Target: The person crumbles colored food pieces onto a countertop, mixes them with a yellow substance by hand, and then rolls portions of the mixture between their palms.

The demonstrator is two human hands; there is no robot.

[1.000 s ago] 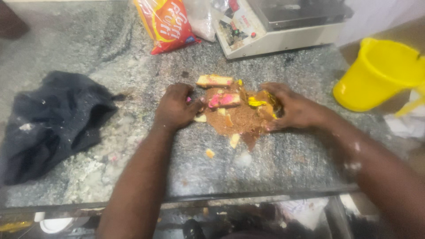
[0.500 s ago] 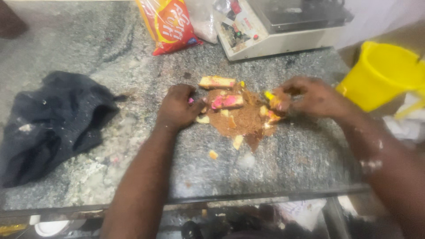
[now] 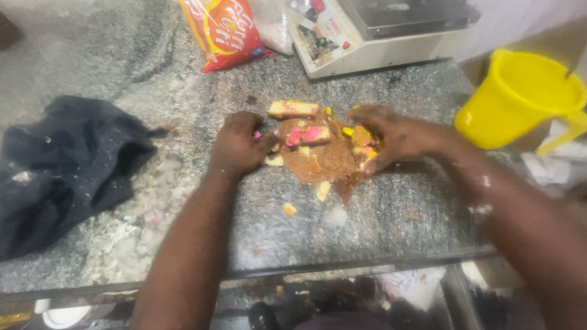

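A heap of brown cake crumbs [image 3: 327,160] with pink, yellow and cream pieces lies on the grey granite counter [image 3: 397,214]. My left hand [image 3: 239,145] rests curled against the heap's left side, fingers touching a cream piece. My right hand [image 3: 391,135] cups the heap's right side, fingers closed over yellow and pink bits. A cream and yellow cake slice [image 3: 293,109] lies at the heap's far edge. Loose crumbs [image 3: 290,209] are scattered nearer me.
A dark cloth [image 3: 58,165] lies bunched at the left. An orange snack bag [image 3: 223,30] and a beige weighing scale [image 3: 379,33] stand at the back. A yellow plastic jug [image 3: 523,98] sits at the right. The counter's front edge [image 3: 342,266] runs below.
My right hand has shifted slightly over the right side of the heap, gathering crumbs inward. My left hand has stayed at the left side.
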